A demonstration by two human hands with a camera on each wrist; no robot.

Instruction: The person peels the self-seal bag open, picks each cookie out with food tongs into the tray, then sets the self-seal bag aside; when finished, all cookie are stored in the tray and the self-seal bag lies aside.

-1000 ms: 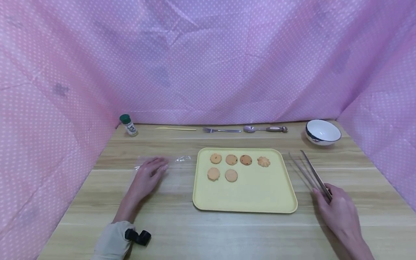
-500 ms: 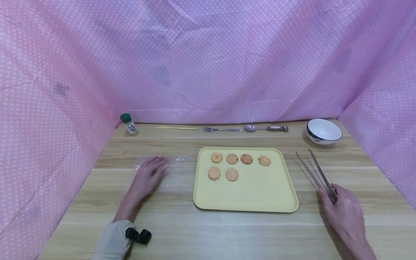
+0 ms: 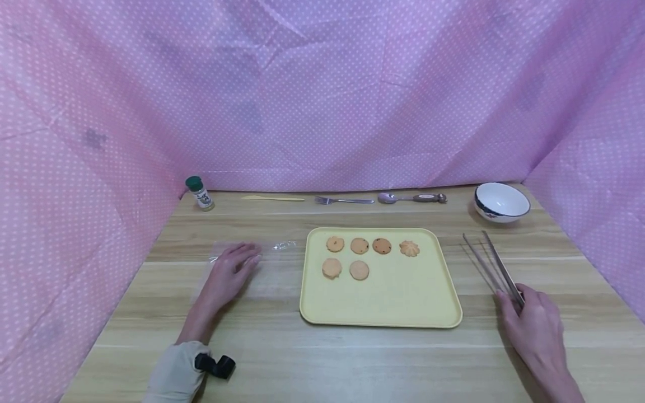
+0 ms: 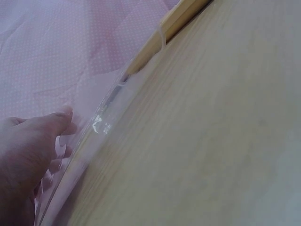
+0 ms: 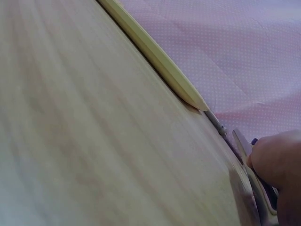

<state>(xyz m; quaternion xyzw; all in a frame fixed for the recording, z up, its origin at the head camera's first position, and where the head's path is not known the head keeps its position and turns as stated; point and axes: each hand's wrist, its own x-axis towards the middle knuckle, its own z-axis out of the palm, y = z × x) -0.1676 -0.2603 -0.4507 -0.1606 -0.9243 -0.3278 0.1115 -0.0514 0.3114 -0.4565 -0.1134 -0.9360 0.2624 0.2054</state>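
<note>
My left hand (image 3: 229, 274) rests with relaxed fingers on a clear plastic bag (image 3: 277, 274) that lies flat left of the tray. In the left wrist view the bag's shiny edge (image 4: 101, 125) runs beside the fingers. My right hand (image 3: 534, 324) grips metal tongs (image 3: 499, 266) near their joined end, thumb on one side. The tongs' arms stand apart with nothing between them, right of the yellow tray (image 3: 403, 308). Round cookies (image 3: 359, 271) and a flower-shaped cookie (image 3: 410, 248) lie in two rows on the tray, toward its far left.
Along the back of the wooden table (image 3: 322, 364) lie a butter knife (image 3: 272, 198), a fork (image 3: 345, 201) and a spoon (image 3: 410, 198). A green-capped shaker (image 3: 200, 193) stands at the back left, a white bowl (image 3: 501, 202) at the back right. A pink dotted cloth (image 3: 322, 101) hangs behind.
My right hand has shifted right with the tongs, away from the tray, and has slowed by now. The left hand, bag and cookies have stayed in place.
</note>
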